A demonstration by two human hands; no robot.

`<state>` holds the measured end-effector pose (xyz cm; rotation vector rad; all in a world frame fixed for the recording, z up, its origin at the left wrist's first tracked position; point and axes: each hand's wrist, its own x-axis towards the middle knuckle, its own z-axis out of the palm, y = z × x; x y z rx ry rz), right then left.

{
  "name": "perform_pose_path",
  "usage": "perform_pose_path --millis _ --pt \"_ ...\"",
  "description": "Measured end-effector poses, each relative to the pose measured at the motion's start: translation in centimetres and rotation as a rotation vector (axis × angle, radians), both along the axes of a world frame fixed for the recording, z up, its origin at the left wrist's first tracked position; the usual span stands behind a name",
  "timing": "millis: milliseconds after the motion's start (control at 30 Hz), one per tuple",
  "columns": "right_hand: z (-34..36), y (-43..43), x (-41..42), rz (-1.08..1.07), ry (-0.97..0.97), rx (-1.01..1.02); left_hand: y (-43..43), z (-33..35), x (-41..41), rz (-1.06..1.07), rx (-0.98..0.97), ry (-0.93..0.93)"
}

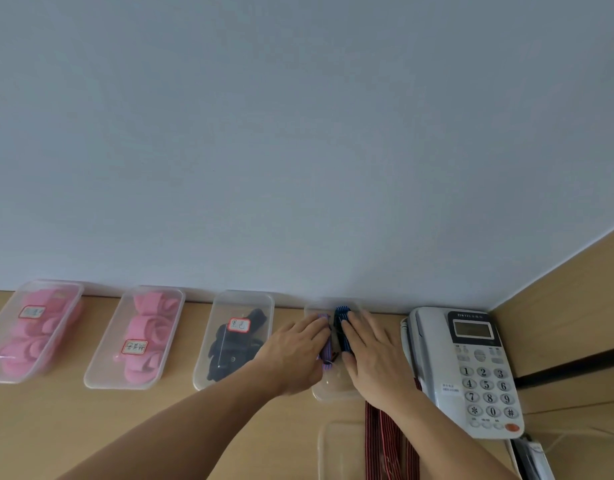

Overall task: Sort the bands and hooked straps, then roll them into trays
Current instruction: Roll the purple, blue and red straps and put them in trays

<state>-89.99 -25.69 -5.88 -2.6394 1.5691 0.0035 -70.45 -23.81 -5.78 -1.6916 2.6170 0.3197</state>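
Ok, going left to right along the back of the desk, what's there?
Tray of pink bands → second tray of pink bands → tray of black straps → tray of striped straps → telephone.

Two bare forearms, bare wrists — left hand (296,355) and right hand (376,359) likewise bare

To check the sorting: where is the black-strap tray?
Head view: the black-strap tray sits by the wall, third from left, between a pink-band tray and the left hand.
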Motion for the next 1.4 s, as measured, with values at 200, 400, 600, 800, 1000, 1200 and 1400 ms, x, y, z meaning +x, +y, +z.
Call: perform_pose_path --millis 200,400,600,800,1000,1200,1400 --pt "-0.8 -0.2 0.0 -0.001 0.048 0.153 -0.1 0.8 -0.4 0.046 0.015 -0.002" --pt "0.9 -0.3 -0.2 -0.016 0.025 0.099 0.4 2.6 -0.4 0.095 0.027 0.021" --pt "4.3 2.1 -0.3 -0.094 -0.177 0.108 1.6 5.5 -0.2 0.084 0.029 0.023" --pt "6.1 8.3 -2.7 -0.307 -0.336 0.107 4.5 6.1 -1.2 -0.029 -0.005 0.079" --pt "4.9 14.6 -6.0 -0.534 -0.28 0.274 7.7 5.1 -4.9 -0.151 0.1 0.16" --pt "2.8 17.2 -8.1 -0.552 -0.16 0.417 11.8 4.6 -5.4 -0.136 0.241 0.184" --pt "-0.2 19.3 -9.8 -0.606 -0.143 0.494 14.4 4.3 -6.9 -0.026 0.283 0.121"
